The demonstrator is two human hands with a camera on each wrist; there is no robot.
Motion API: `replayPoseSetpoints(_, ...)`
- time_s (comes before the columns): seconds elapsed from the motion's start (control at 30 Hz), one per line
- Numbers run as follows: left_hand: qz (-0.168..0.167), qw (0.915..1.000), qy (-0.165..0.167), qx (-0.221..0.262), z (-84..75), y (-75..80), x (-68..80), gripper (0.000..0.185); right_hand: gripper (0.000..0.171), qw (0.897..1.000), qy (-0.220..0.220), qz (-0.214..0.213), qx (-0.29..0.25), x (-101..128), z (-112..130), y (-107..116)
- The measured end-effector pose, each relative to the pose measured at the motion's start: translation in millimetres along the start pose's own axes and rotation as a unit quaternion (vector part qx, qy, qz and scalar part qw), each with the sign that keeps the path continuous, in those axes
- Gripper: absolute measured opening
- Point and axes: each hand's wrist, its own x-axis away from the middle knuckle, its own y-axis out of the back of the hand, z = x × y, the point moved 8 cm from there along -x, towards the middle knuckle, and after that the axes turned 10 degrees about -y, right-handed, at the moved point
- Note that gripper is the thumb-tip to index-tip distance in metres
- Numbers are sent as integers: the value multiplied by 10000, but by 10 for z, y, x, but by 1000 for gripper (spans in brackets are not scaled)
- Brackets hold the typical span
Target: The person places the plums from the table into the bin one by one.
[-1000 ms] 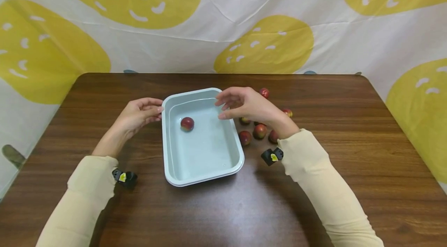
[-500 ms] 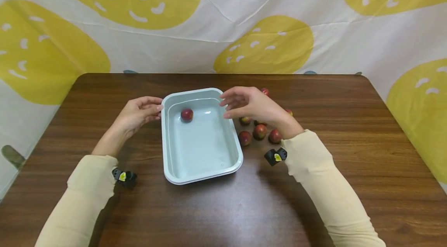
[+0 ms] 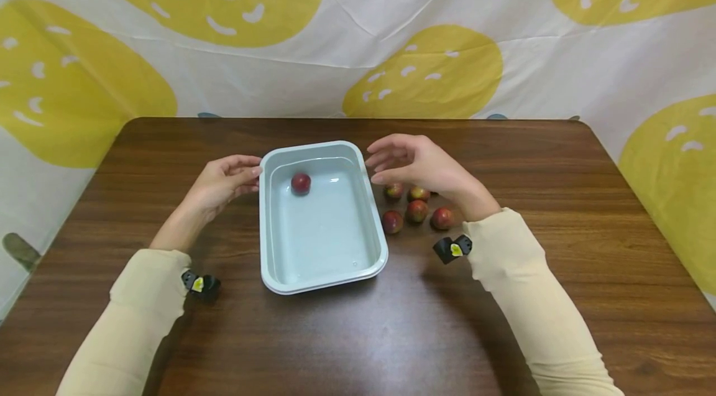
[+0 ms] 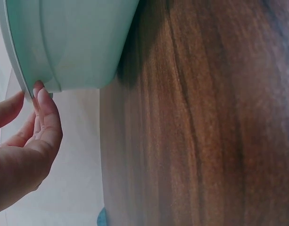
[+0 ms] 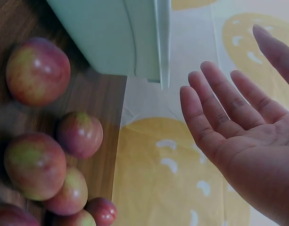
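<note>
A pale blue-green plastic basin (image 3: 321, 228) stands on the table, with one dark red plum (image 3: 301, 183) lying inside toward its far left. My left hand (image 3: 226, 184) pinches the basin's left rim between thumb and fingers; the left wrist view shows the thumb on one side and fingertips (image 4: 46, 101) under the edge. Just past the right rim, my right hand (image 3: 422, 166) hovers with loosely spread fingers and holds nothing. Beneath and in front of it lie several red-yellow plums (image 3: 416, 211), some partly hidden by the hand in the head view.
The brown wooden table (image 3: 531, 228) reaches back to a white cloth (image 3: 313, 85) printed with yellow fruit shapes. In the right wrist view, a plum (image 5: 38, 71) sits close to the basin's outer wall, with more plums (image 5: 35, 166) clustered beside it.
My right hand has moved right, from over the basin's right rim to beyond it. The plum in the basin has rolled toward the far end. My left hand stays at the rim.
</note>
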Motion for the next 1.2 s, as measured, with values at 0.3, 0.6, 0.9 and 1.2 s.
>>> replayPoseSetpoints(0.3, 76, 9999, -12, 111, -10, -16, 15, 42, 44, 9997, -11, -247, -66, 89, -62, 176)
replayPoseSetpoints(0.6, 177, 9998, 81, -15, -17, -34, 42, 44, 42, 9993, 7, -345, -163, 166, -167, 386)
replayPoseSetpoints(0.9, 191, 9998, 69, -58, 1, -46, 20, 45, 41, 9980, 12, -623, -80, 262, -292, 595)
replayPoseSetpoints(1.2, 191, 9998, 8, 6, 1, -52, 15, 44, 37, 9944, -205, -1026, -127, 374, -449, 794)
